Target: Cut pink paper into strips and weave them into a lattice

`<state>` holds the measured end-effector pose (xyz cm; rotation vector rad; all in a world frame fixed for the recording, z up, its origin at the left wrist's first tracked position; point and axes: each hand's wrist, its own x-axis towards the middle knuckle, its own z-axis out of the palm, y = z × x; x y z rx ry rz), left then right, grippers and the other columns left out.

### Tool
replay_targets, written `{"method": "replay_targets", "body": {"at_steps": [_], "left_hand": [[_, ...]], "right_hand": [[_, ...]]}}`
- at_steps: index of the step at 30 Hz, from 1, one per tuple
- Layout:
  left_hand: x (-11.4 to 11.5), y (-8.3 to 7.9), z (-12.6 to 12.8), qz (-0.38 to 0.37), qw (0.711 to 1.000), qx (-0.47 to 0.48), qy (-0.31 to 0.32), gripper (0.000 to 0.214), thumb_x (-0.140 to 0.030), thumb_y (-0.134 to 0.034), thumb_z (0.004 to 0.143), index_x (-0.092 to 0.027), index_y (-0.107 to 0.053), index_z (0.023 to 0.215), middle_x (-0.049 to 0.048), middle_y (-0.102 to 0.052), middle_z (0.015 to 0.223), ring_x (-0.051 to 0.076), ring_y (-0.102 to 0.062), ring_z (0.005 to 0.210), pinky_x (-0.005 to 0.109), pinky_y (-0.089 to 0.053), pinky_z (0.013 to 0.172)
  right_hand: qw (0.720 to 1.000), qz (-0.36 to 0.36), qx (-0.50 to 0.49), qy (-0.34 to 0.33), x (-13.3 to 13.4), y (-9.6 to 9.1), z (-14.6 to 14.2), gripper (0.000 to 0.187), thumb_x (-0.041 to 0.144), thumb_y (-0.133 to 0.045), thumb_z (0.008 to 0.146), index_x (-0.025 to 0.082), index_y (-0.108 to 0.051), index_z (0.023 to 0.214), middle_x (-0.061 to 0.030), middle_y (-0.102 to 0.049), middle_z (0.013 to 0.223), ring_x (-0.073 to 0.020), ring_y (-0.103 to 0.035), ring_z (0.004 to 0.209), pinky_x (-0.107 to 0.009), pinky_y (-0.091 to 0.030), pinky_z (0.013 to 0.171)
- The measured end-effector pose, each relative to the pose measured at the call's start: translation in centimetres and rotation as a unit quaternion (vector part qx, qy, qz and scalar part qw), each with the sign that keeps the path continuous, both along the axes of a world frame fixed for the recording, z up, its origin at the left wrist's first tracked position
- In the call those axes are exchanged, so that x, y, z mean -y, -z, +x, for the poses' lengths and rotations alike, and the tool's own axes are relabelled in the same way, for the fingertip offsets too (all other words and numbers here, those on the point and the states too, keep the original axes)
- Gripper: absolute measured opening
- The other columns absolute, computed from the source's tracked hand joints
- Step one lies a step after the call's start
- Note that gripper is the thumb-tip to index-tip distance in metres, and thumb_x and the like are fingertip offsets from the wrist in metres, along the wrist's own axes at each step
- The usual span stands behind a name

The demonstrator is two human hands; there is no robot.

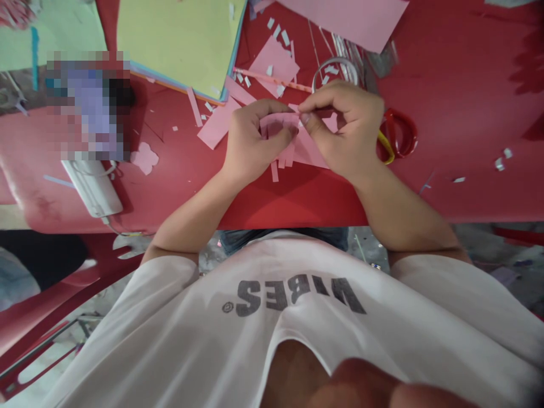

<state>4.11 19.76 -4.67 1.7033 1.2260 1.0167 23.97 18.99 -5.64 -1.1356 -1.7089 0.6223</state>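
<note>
Two hands on one fringed piece of pink paper [280, 120] here: my left hand [253, 141] curls its fingers around it, and my right hand [346, 127] pinches its top edge between thumb and forefinger, just above the red plastic table [293, 198]. Red-handled scissors [399, 135] lie right beside my right hand.

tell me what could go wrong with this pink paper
The narrow strips of the pink paper fringe held by the left hand could tear if the right hand pinches or pulls too hard. Loose paper scraps on the red table might also stick to the work.
</note>
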Motion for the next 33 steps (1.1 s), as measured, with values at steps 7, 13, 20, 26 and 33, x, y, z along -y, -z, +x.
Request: {"method": "replay_targets", "body": {"at_steps": [7, 13, 20, 26, 33], "left_hand": [[0.04, -0.39, -0.06, 0.003, 1.0, 0.018, 0.005, 0.012, -0.017, -0.078, 0.087, -0.024, -0.079, 0.096, -0.0019, -0.08, 0.092, 0.019, -0.076, 0.087, 0.034, -0.062, 0.078], [-0.31, 0.15, -0.2, -0.003, 1.0, 0.006, 0.014, 0.013, -0.016, -0.082, 0.086, -0.022, -0.076, 0.096, -0.0022, -0.081, 0.094, 0.015, -0.071, 0.084, 0.035, -0.062, 0.079], [0.05, 0.18, -0.03, 0.019, 0.998, 0.057, 0.012, 0.021, -0.008, -0.076, 0.084, -0.027, -0.079, 0.095, -0.0059, -0.079, 0.089, 0.015, -0.074, 0.083, 0.031, -0.063, 0.074], [0.25, -0.06, 0.09, -0.031, 0.999, 0.031, 0.0, 0.012, -0.034, -0.084, 0.091, -0.026, -0.074, 0.094, -0.0017, -0.076, 0.092, 0.02, -0.076, 0.092, 0.037, -0.063, 0.084], [0.33, 0.44, 0.45, -0.013, 0.999, 0.03, 0.015, 0.05, -0.07, -0.078, 0.09, -0.021, -0.07, 0.096, 0.0031, -0.078, 0.095, 0.018, -0.07, 0.088, 0.037, -0.061, 0.082]], "right_hand": [[0.999, 0.033, 0.005, -0.009, -0.1, -0.14, 0.01, 0.022, 0.057, -0.064, 0.105, 0.039, -0.074, 0.098, -0.002, -0.078, 0.092, -0.0254, -0.07, 0.085, -0.051, -0.063, 0.079], [0.999, 0.039, -0.002, -0.01, -0.02, -0.14, -0.15, 0.026, 0.061, -0.063, 0.105, 0.037, -0.073, 0.099, -0.0029, -0.077, 0.092, -0.0255, -0.07, 0.084, -0.052, -0.063, 0.08], [1.0, 0.014, -0.007, -0.014, 0.41, -0.62, -0.26, 0.02, 0.057, -0.07, 0.102, 0.037, -0.07, 0.102, -0.0037, -0.077, 0.099, -0.0262, -0.069, 0.09, -0.051, -0.063, 0.082], [0.999, 0.035, 0.002, 0.006, 0.47, -0.91, 0.01, 0.023, 0.058, -0.072, 0.1, 0.035, -0.07, 0.097, -0.0052, -0.075, 0.115, -0.0295, -0.069, 0.108, -0.056, -0.061, 0.095], [1.0, 0.016, 0.007, 0.019, 0.57, -0.97, -0.26, 0.021, 0.056, -0.076, 0.096, 0.037, -0.068, 0.091, -0.0041, -0.076, 0.114, -0.0318, -0.069, 0.109, -0.061, -0.059, 0.103]]}}
